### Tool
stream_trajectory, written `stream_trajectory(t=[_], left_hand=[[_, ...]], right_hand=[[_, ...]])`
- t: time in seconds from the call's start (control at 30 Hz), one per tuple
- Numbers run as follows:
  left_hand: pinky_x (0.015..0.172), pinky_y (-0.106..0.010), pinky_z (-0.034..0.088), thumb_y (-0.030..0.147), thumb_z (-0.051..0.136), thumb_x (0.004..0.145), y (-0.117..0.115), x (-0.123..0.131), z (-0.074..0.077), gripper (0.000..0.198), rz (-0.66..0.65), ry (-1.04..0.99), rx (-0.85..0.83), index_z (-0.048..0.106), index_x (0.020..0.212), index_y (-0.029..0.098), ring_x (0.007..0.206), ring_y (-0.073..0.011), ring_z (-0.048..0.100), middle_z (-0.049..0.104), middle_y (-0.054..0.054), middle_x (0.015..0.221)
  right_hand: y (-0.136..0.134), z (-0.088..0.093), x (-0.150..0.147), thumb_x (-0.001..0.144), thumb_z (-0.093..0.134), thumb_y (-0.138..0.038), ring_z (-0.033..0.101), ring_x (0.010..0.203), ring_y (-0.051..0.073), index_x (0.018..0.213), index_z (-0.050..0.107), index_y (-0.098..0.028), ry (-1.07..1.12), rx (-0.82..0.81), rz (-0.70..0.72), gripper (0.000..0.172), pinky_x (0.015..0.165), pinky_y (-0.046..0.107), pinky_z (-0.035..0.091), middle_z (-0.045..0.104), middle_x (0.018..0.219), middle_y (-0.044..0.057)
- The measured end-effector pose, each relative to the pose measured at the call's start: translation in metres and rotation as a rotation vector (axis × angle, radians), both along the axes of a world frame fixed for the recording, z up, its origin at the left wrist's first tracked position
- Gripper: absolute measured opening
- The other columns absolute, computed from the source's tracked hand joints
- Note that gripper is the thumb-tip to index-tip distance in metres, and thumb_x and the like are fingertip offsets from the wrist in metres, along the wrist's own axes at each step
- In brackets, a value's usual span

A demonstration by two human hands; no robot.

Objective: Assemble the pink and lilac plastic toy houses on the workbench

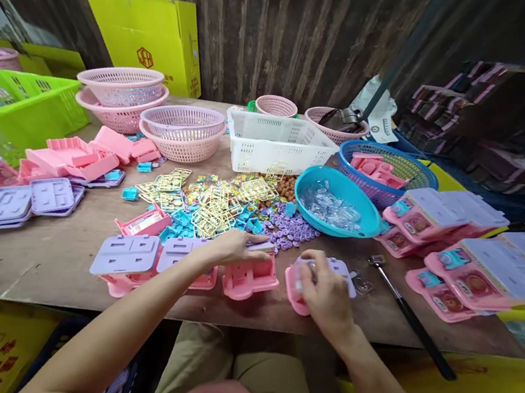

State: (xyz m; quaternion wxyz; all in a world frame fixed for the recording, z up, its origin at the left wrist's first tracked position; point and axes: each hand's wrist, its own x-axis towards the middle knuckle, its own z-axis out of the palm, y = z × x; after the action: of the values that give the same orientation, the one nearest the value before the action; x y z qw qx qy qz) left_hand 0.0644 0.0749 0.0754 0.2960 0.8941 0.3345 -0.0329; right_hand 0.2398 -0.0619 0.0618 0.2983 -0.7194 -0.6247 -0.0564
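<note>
My left hand [235,247] reaches over a pink plastic toy body [251,281] with a purple top, its fingers and thumb closed about the upper edge. My right hand [323,286] is closed with bent fingers above another pink toy body [296,293] near the front edge of the table. A clear plastic part [301,272] shows at its fingertips, blurred and partly hidden. A purple panel [341,272] covers the right side of that toy. Loose clear parts [361,283] lie just right of it, and a hammer [409,314] with a black handle lies beyond them.
Purple-topped toys [125,256] stand at left; more assembled toys [479,273] lie at right. Behind are heaps of purple pieces [288,227] and cream frames [218,210], a blue bowl [373,221] of clear parts, a white basket [279,146], pink baskets [187,147] and a green crate [26,123].
</note>
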Motion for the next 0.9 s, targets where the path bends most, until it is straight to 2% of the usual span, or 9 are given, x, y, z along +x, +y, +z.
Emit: stream_trajectory(t=[0.1, 0.23, 0.43, 0.67, 0.8, 0.9], left_hand=[[0.075, -0.024, 0.043, 0.059, 0.048, 0.081, 0.001, 0.001, 0.001, 0.06, -0.012, -0.007, 0.02, 0.046, 0.132, 0.029, 0.094, -0.0221, 0.064, 0.066, -0.007, 0.115], [0.072, -0.024, 0.043, 0.056, 0.048, 0.082, 0.001, 0.002, 0.003, 0.057, -0.018, -0.007, 0.024, 0.047, 0.132, 0.027, 0.093, -0.0227, 0.064, 0.066, -0.009, 0.114], [0.074, -0.026, 0.044, 0.05, 0.049, 0.084, 0.001, 0.002, 0.004, 0.055, -0.057, -0.007, 0.039, 0.044, 0.134, 0.027, 0.091, -0.0226, 0.065, 0.065, -0.01, 0.116], [0.071, -0.025, 0.043, 0.052, 0.045, 0.085, 0.006, 0.001, 0.005, 0.055, -0.129, 0.008, 0.07, 0.044, 0.134, 0.026, 0.087, -0.0217, 0.065, 0.068, -0.01, 0.108], [0.069, -0.023, 0.043, 0.054, 0.041, 0.086, 0.006, -0.004, 0.002, 0.054, -0.095, -0.011, 0.052, 0.045, 0.133, 0.026, 0.082, -0.0192, 0.065, 0.071, -0.007, 0.101], [0.068, -0.024, 0.043, 0.055, 0.034, 0.088, 0.0, -0.004, 0.0, 0.055, -0.023, 0.025, 0.069, 0.044, 0.134, 0.026, 0.078, -0.0198, 0.066, 0.072, -0.006, 0.091]], right_hand=[[0.014, -0.013, -0.025, 0.092, 0.031, -0.024, 0.061, 0.054, 0.017, 0.092, 0.061, -0.015, -0.103, 0.018, 0.126, 0.031, 0.051, 0.025, 0.035, 0.069, 0.066, 0.005], [0.024, -0.022, -0.023, 0.095, 0.03, -0.023, 0.06, 0.051, 0.016, 0.091, 0.062, -0.015, -0.226, 0.068, 0.105, 0.033, 0.05, 0.025, 0.032, 0.067, 0.061, 0.003], [0.023, -0.028, -0.028, 0.094, 0.032, -0.019, 0.056, 0.048, 0.015, 0.09, 0.062, -0.013, -0.473, 0.146, 0.052, 0.031, 0.048, 0.026, 0.028, 0.059, 0.051, 0.003], [0.025, -0.035, -0.04, 0.088, 0.037, -0.009, 0.054, 0.049, 0.016, 0.088, 0.059, -0.014, -0.512, 0.002, -0.042, 0.023, 0.046, 0.027, 0.026, 0.058, 0.051, 0.003], [0.029, -0.025, -0.057, 0.088, 0.035, -0.007, 0.058, 0.055, 0.018, 0.09, 0.058, -0.015, -0.442, -0.156, -0.038, 0.024, 0.049, 0.027, 0.031, 0.062, 0.059, 0.007], [0.028, -0.011, -0.059, 0.092, 0.036, -0.017, 0.061, 0.06, 0.02, 0.094, 0.058, -0.015, -0.339, -0.237, 0.035, 0.022, 0.051, 0.027, 0.035, 0.065, 0.065, 0.007]])
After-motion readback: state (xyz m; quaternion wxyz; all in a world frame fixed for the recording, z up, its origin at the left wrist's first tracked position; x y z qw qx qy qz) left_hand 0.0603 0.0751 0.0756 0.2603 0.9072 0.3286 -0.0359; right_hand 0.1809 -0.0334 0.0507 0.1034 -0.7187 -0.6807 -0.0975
